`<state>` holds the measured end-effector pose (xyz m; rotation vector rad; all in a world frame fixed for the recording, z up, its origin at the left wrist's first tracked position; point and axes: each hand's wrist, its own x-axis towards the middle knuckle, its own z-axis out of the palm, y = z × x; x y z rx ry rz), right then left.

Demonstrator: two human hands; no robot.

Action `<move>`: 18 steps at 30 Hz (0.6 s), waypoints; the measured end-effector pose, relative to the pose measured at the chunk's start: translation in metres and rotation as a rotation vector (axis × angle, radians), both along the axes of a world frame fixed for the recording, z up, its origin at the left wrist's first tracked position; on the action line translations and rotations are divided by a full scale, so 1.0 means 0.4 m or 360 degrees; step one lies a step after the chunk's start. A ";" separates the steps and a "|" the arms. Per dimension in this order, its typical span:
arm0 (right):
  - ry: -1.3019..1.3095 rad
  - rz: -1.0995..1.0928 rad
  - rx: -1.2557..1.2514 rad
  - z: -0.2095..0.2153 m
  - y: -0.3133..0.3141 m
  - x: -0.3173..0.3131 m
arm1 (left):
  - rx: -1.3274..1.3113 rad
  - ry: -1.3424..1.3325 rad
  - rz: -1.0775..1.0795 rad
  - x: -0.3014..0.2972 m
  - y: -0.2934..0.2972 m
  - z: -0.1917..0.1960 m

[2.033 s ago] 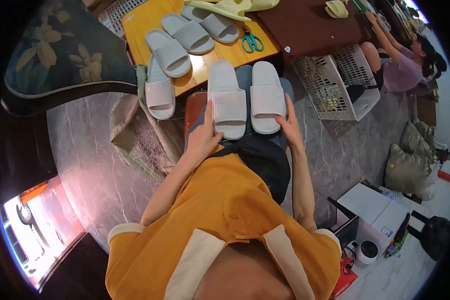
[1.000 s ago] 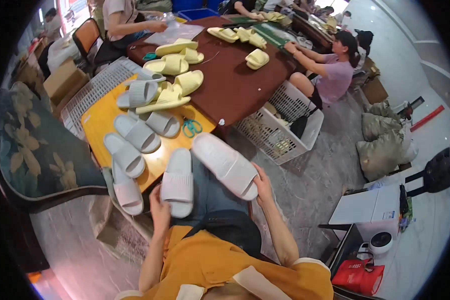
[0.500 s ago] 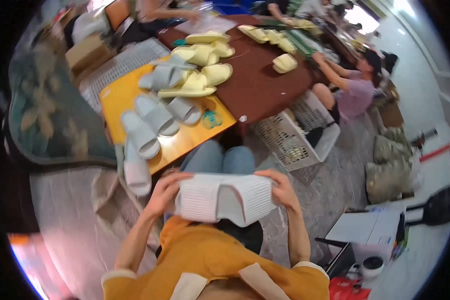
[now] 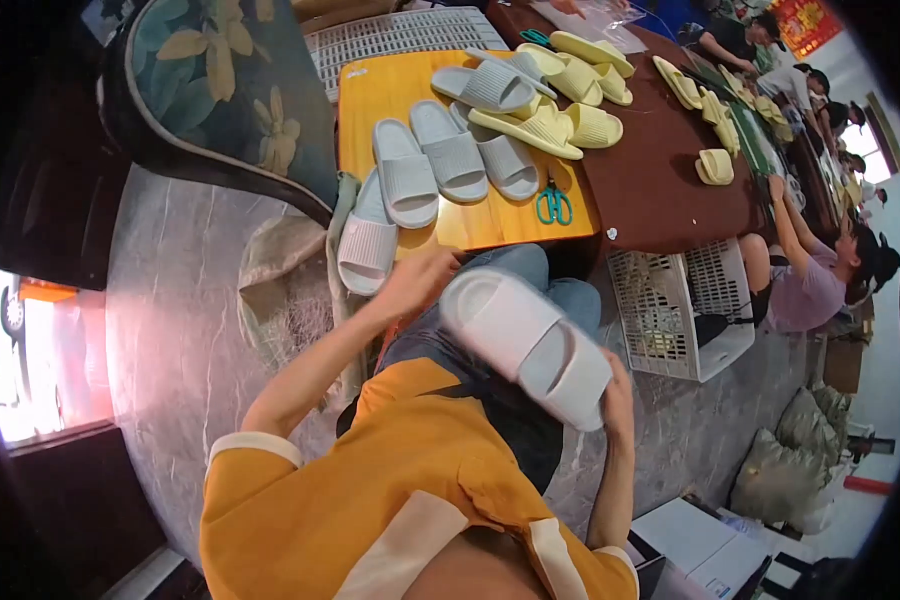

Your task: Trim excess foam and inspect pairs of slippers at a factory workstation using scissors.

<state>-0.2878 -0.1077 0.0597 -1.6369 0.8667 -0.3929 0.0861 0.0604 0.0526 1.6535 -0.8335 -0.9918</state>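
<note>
At the far left we see a dark armchair with a yellow leaf-print cushion point(image 4: 240, 90) standing on the grey marbled floor point(image 4: 170, 330). Just right of it a crumpled beige sack point(image 4: 290, 300) lies on the floor, and a single pale grey ribbed foam slide point(image 4: 367, 245) hangs over the near edge of the low orange wooden table point(image 4: 370, 95). More grey slides point(image 4: 450, 150) lie side by side on that table, with a heap of pale yellow slides point(image 4: 550, 115) behind them and a pair of teal-handled scissors point(image 4: 554, 205) near its right edge.

Our left hand point(image 4: 415, 280) is raised above the knees, fingers curled against the heel end of the pale grey foam slides held as a stacked pair point(image 4: 525, 345); how firmly it grips we cannot tell. The pair sits tilted above our lap, over the blue jeans, well clear of the table. Our right hand point(image 4: 615, 400) cups the toe end from below, fingers wrapped round it.

Further right, a white slatted plastic crate point(image 4: 670, 320) stands on the floor beside the dark brown table point(image 4: 670, 190). A seated person in a lilac top point(image 4: 810, 285) reaches an arm onto that table.
</note>
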 end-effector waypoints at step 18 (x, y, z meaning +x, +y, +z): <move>-0.0723 -0.0615 0.0539 0.154 -0.593 0.074 | 0.0385 -0.1215 0.0352 0.430 -0.097 -0.242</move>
